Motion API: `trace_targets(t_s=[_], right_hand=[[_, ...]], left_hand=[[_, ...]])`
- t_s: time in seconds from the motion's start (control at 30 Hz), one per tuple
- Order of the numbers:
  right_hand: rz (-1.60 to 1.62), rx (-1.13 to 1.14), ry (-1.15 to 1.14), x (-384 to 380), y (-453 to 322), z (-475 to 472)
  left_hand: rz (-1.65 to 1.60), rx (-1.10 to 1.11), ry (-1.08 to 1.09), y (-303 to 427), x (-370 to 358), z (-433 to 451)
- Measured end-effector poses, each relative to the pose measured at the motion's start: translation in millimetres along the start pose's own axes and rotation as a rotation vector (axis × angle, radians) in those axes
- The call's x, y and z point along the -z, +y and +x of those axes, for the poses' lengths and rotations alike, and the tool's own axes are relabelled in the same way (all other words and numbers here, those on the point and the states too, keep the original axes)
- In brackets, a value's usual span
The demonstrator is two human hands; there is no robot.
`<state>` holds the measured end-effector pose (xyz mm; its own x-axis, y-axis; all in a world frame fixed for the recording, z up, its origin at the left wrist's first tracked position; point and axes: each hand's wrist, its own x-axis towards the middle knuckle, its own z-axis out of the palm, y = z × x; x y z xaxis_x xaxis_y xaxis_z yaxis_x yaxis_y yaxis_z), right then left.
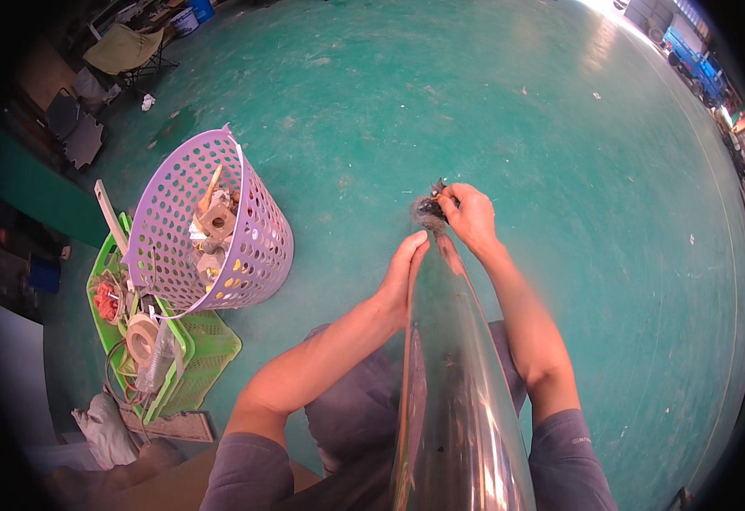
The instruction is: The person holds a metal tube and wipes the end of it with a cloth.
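A long, glossy, reflective piece [458, 389], apparently a polished metal tube, runs from close below the camera out between my knees. My left hand [406, 265] holds its left side near the far end, thumb up along the edge. At that far end sits a dark clump with grey fuzz [428, 214]; what it is made of cannot be made out. My right hand [472, 214] pinches the clump's right side between thumb and fingers. The palm side of my left hand is partly hidden by the shiny piece.
To my left, a purple perforated plastic basket [269, 255] holds scrap pieces. Beside it, a green plastic crate [209, 358] contains tape, cord and odds and ends. A folding chair [126, 50] stands farther off on the green floor [359, 115]. A blue vehicle [695, 61] is at upper right.
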<state>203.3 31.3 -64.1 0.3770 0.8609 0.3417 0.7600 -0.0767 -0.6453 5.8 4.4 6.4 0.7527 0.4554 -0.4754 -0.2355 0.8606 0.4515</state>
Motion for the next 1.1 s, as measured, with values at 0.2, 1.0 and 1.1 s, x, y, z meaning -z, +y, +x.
trace_targets(t_s=[0.2,1.0,1.1], right_hand=[[-0.029,0.007,0.011,-2,4,-1],[0.004,0.044,0.073,-4,9,-1],[0.084,0.025,0.066,-1,7,2]], left_hand=[[-0.012,-0.002,-0.011,0,-1,-1],[0.008,-0.007,-0.073,-2,7,5],[0.015,0.000,-0.067,-2,9,4]])
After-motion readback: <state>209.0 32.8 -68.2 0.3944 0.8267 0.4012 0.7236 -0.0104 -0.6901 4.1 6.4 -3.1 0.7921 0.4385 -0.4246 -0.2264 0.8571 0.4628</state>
